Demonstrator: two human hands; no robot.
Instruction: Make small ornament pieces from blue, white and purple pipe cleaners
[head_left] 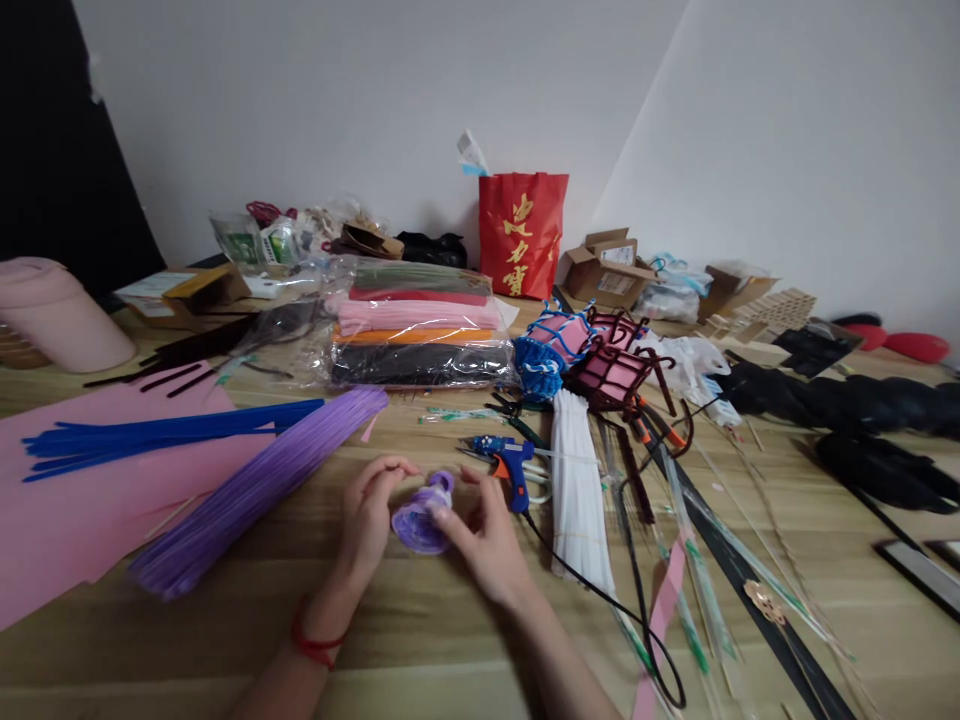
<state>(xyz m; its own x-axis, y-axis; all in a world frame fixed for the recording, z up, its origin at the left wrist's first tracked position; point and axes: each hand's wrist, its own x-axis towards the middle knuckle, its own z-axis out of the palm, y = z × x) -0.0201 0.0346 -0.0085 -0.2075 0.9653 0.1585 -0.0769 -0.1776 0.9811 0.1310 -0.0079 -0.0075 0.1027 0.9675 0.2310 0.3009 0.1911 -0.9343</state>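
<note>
A small purple-and-white piece (420, 522), coiled from what looks like pipe cleaner, has a wide round base and a small ring on top. My right hand (487, 540) has its thumb pressed on the right side of this piece, index finger raised behind it. Just left of it, my left hand (367, 515) is closed, thumb and forefinger meeting in a pinch; whatever is between them is too small to make out. A blue hot glue gun (514, 470) lies right behind my right hand. A bundle of purple pipe cleaners (262, 490) lies to the left.
Blue pipe cleaners (172, 437) lie on pink sheets (67, 500). Bagged coloured bundles (420, 335) and small pink lanterns (611, 370) stand behind. White pipe cleaners (577, 480), the glue gun's black cord (585, 570) and thin sticks spread rightward. A red bag (523, 235) stands by the wall.
</note>
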